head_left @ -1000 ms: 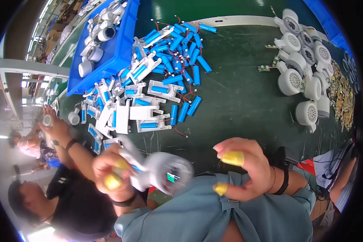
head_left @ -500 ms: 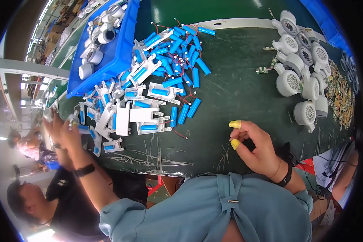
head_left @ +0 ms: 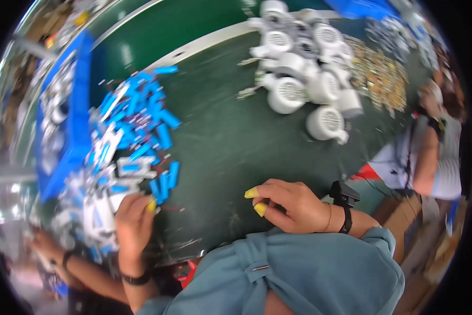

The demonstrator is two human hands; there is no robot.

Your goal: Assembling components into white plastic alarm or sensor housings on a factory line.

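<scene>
Reaching out over the smooth dark green worktop (head_left: pixel 215 142) in the head view are two bare hands. The left hand (head_left: pixel 133 220) is bent at the fingers beside the white plastic housings (head_left: pixel 98 215); whether it grips one or touches one, I cannot tell. The right hand (head_left: pixel 296 207) is released, loosely curled above the worktop, thumb and forefinger parted. Yellow finger covers (head_left: pixel 252 192) show on two of its fingertips and on one of the left's.

The housings, flat and hard-edged, lie at the worktop's left side, too blurred to count. Beyond and among them are blue cylinders (head_left: pixel 164 185), dozens in a heap with thin red wires, three of them side by side at the near end.

Past the right hand sit about eleven white round-headed units (head_left: pixel 325 123), at least five showing slotted, grille-like faces. Next to them spreads one grainy pile of small circuit boards (head_left: pixel 383 79), uncountable. One blue plastic bin (head_left: pixel 81 105) at left contains more white parts.
</scene>
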